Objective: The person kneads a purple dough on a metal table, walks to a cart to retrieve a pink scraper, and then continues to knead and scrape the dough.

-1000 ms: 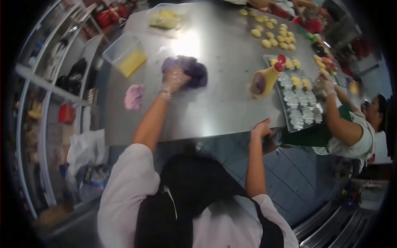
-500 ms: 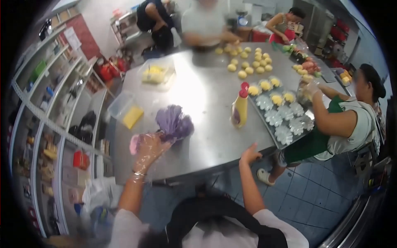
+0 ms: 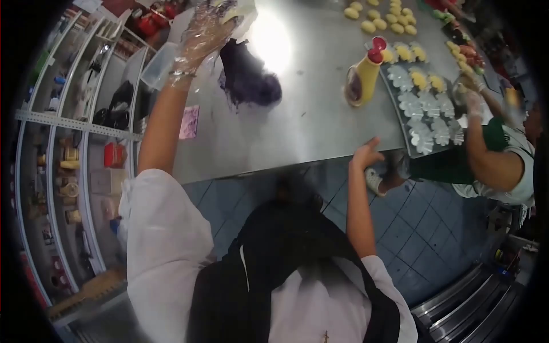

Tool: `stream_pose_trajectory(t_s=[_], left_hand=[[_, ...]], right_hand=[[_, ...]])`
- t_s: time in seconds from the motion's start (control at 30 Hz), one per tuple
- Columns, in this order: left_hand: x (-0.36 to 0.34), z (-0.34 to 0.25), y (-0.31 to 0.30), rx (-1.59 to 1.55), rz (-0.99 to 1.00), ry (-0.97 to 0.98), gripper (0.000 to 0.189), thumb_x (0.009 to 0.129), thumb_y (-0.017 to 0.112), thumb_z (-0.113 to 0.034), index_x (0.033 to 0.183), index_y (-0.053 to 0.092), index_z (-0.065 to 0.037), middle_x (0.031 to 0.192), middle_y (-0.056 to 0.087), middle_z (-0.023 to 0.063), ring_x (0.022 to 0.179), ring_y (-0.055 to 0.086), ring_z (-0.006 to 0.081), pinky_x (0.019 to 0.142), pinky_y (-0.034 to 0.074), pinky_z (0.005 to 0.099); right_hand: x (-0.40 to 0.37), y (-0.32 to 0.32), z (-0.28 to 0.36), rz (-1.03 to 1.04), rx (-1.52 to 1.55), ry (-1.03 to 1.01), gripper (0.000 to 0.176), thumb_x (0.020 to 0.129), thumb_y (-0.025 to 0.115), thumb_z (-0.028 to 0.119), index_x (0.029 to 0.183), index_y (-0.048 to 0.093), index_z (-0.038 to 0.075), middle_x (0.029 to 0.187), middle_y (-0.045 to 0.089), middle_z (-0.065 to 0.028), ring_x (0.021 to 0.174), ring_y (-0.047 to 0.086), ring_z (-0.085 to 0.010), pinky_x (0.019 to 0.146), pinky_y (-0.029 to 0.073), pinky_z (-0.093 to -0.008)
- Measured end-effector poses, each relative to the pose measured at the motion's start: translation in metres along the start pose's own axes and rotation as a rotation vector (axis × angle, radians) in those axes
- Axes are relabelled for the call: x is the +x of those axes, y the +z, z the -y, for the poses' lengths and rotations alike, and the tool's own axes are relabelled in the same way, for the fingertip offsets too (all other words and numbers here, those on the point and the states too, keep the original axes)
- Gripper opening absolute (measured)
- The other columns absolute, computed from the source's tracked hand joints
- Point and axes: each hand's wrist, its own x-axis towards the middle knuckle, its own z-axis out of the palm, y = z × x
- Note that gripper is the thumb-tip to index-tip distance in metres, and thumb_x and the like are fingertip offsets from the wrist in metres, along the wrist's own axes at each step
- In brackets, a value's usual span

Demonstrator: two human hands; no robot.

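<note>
Purple mass [image 3: 249, 80] well left of yellow bottle [image 3: 369, 77], label [image 3: 353, 88] blurred

Purple dough-like mass [image 3: 250, 79]: 1 dark violet, sticky-looking heap
Outline: elongated, ragged along its left side, rounded at the lower right
Place: flat on the steel table [image 3: 320, 123]
Translucent tub [image 3: 246, 12]: beyond the mass, pale yellow inside, cut off by the top edge of view
</note>
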Motion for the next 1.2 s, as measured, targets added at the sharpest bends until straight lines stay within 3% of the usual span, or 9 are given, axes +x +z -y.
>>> stream_pose_trajectory(t_s=[0.1,0.23,0.4,0.6,0.8,0.87,0.93,1.0,1.2], left_hand=[[-0.043,-0.018,0.032,0.355,-0.479,0.150,0.052,0.077,0.062,-0.039,0.122,0.052,-0.016,0.122,0.049,0.0234,0.111,0.047,0.0410,0.095,0.037,0.0513],[-0.097,-0.134,0.064,-0.637,-0.246,-0.283,0.084,0.064,0.073,-0.041,0.137,0.035,-0.025,0.145,0.017,0.0230,0.135,0.010,0.0420,0.109,0.011,0.0537],[-0.044,-0.150,0.108,-0.739,-0.322,-0.473,0.095,0.057,0.078,-0.038,0.139,0.032,-0.027,0.146,0.017,0.0216,0.136,0.011,0.0392,0.111,0.013,0.0485],[0.017,-0.097,0.188,-0.548,0.191,-0.607,0.090,0.060,0.073,-0.049,0.136,0.038,-0.016,0.143,0.025,0.0230,0.133,0.024,0.0372,0.109,0.021,0.0443],[-0.014,-0.113,0.086,-0.562,0.357,-0.499,0.044,0.063,0.070,-0.048,0.088,0.070,-0.012,0.092,0.066,0.0160,0.088,0.064,0.0290,0.078,0.051,0.0356],[-0.062,-0.138,0.122,-0.541,-0.006,-0.231,0.039,0.062,0.068,-0.043,0.082,0.070,-0.009,0.080,0.066,0.0160,0.077,0.065,0.0310,0.073,0.052,0.0371],[-0.097,-0.177,0.064,-0.946,0.114,-0.774,0.039,0.062,0.066,-0.039,0.086,0.069,-0.008,0.079,0.065,0.0187,0.074,0.064,0.0351,0.070,0.052,0.0396],[-0.143,-0.208,0.078,-0.746,-0.203,-0.441,0.024,0.071,0.065,-0.027,0.071,0.068,-0.003,0.069,0.064,0.0200,0.061,0.063,0.0288,0.055,0.049,0.0388],[-0.171,-0.193,-0.057,-0.803,0.118,-0.672,0.032,0.064,0.069,-0.032,0.082,0.068,-0.006,0.070,0.065,0.0171,0.065,0.063,0.0320,0.064,0.049,0.0403]], right_hand=[[0.002,0.007,-0.003,-0.074,-0.051,-0.008,0.083,0.089,0.054,0.042,0.125,0.012,-0.021,0.128,0.034,-0.0358,0.117,0.043,-0.0362,0.100,0.033,-0.0395],[-0.011,0.001,0.024,-0.058,0.015,-0.011,0.079,0.091,0.052,0.040,0.125,0.013,-0.020,0.127,0.035,-0.0348,0.115,0.045,-0.0347,0.099,0.034,-0.0374],[-0.010,0.002,0.023,-0.042,0.034,-0.058,0.076,0.092,0.050,0.038,0.125,0.014,-0.019,0.127,0.036,-0.0339,0.114,0.046,-0.0333,0.097,0.036,-0.0358],[-0.012,-0.002,0.025,0.000,0.038,-0.059,0.084,0.091,0.048,0.044,0.128,0.008,-0.020,0.129,0.033,-0.0345,0.116,0.044,-0.0336,0.098,0.035,-0.0353],[-0.005,0.002,0.017,-0.019,-0.061,-0.044,0.100,0.089,0.046,0.052,0.132,-0.009,-0.020,0.137,0.019,-0.0385,0.127,0.034,-0.0383,0.102,0.032,-0.0360],[-0.009,0.004,0.031,0.022,-0.042,-0.027,0.100,0.089,0.046,0.052,0.131,-0.011,-0.019,0.138,0.017,-0.0388,0.128,0.033,-0.0391,0.103,0.032,-0.0366],[-0.016,-0.004,0.033,0.058,-0.049,0.038,0.101,0.089,0.045,0.052,0.131,-0.013,-0.018,0.139,0.013,-0.0396,0.129,0.029,-0.0405,0.103,0.031,-0.0378],[-0.013,-0.010,0.021,0.055,-0.073,0.037,0.101,0.089,0.045,0.052,0.131,-0.013,-0.018,0.138,0.014,-0.0398,0.129,0.030,-0.0408,0.103,0.031,-0.0379],[-0.014,-0.006,0.033,0.086,-0.035,0.067,0.098,0.090,0.045,0.050,0.131,-0.012,-0.019,0.136,0.019,-0.0410,0.127,0.033,-0.0418,0.102,0.032,-0.0391]])
